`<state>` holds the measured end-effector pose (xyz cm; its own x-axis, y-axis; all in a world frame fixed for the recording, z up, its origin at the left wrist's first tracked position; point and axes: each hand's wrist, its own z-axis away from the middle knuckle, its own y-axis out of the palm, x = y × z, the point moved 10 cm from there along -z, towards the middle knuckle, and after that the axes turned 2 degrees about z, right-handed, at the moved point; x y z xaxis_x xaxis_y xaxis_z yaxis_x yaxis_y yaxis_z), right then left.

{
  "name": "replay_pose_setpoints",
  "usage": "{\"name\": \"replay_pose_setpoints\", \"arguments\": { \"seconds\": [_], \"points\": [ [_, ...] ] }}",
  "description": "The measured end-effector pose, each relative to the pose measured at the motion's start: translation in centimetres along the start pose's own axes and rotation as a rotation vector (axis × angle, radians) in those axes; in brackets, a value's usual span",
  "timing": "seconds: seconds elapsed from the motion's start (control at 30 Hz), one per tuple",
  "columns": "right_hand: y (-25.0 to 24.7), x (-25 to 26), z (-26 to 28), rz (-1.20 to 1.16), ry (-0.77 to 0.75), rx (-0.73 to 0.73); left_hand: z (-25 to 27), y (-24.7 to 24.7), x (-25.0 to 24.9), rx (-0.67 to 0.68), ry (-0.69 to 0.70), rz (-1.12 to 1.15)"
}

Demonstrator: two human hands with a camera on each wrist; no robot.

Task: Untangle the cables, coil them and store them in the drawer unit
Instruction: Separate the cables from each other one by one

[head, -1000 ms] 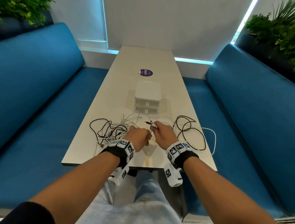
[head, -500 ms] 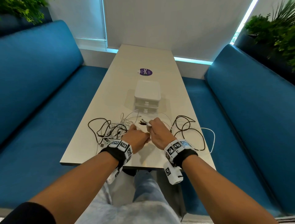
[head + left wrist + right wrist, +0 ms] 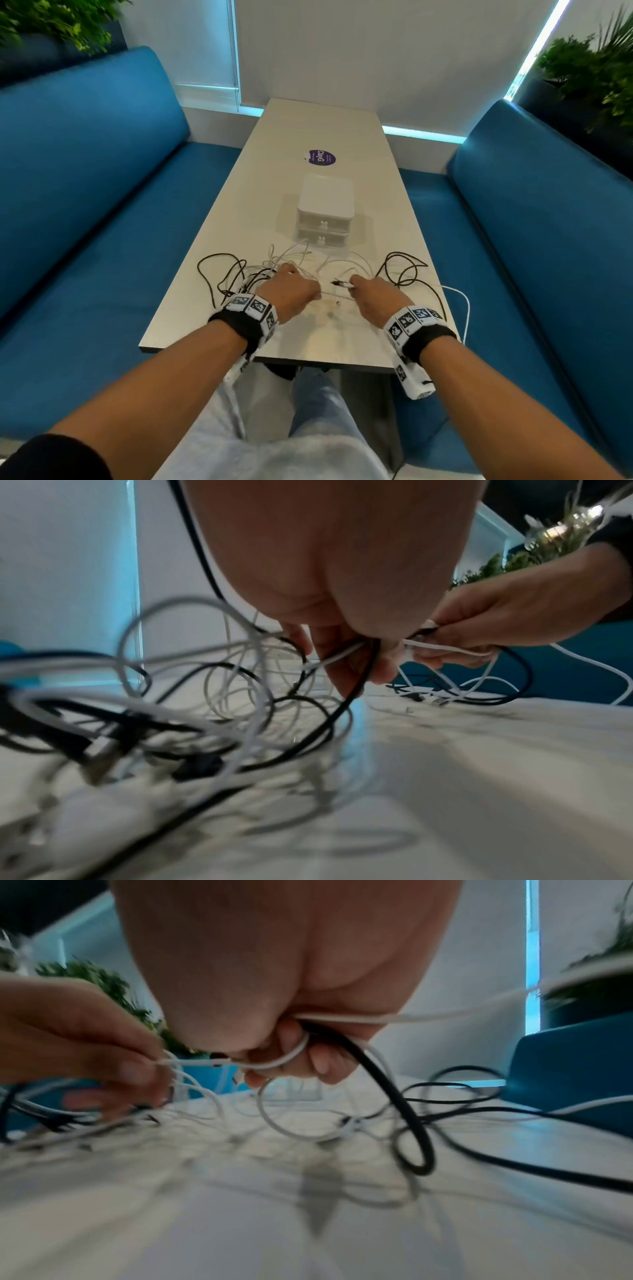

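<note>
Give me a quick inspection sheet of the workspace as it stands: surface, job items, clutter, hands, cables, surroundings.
Surface: long pale table, cables spread across the near end.
Job's things: white drawer unit mid-table, both drawers closed; no cable coiled or stored yet.
Clutter: purple round sticker beyond the unit.
Hands: left hand grips white and black strands at the tangle; right hand holds a white cable and a black cable, a plug end poking out towards the left hand.
Cables: black and white tangle on the left; looser black loops on the right; one white cable hangs over the right edge.
Surroundings: blue benches both sides, plants in the far corners.
</note>
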<state>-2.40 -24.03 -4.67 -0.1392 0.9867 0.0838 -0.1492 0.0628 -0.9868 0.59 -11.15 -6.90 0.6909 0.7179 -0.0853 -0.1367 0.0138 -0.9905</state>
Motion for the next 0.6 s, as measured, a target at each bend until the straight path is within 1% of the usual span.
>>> {"name": "replay_pose_setpoints", "arguments": {
  "seconds": [0.07,0.13,0.17,0.23,0.3,0.37,0.43,0.53,0.6],
  "points": [
    [0.0,-1.8,0.7,0.088,0.064,-0.002,0.1,-0.1,0.6,0.006,0.009,-0.015],
    [-0.3,-1.7,0.9,0.085,0.083,-0.039,0.3,-0.5,-0.1,-0.004,0.024,-0.024],
    [-0.7,-1.2,0.9,0.035,0.082,-0.073,0.3,-0.8,-0.7,-0.026,0.023,-0.027],
    [-1.6,-0.2,0.6,-0.163,0.085,-0.15,0.1,-1.1,-1.7,-0.062,0.027,-0.058],
    [-1.9,0.8,0.2,-0.368,0.073,-0.183,0.3,-0.8,-2.3,-0.05,0.032,-0.118],
    [-1.2,2.3,-0.2,-0.498,0.041,-0.134,0.3,-0.4,-2.3,-0.047,0.037,-0.158],
    [-0.3,3.3,-0.2,-0.567,0.036,-0.09,0.4,-0.3,-2.2,-0.055,0.039,-0.168],
    [0.6,3.4,-0.1,-0.576,0.074,-0.07,0.6,-0.8,-2.0,-0.075,0.027,-0.139],
    [1.0,3.4,0.0,-0.545,0.06,-0.039,0.9,-1.2,-2.0,-0.08,0.024,-0.143]
  ]
}}
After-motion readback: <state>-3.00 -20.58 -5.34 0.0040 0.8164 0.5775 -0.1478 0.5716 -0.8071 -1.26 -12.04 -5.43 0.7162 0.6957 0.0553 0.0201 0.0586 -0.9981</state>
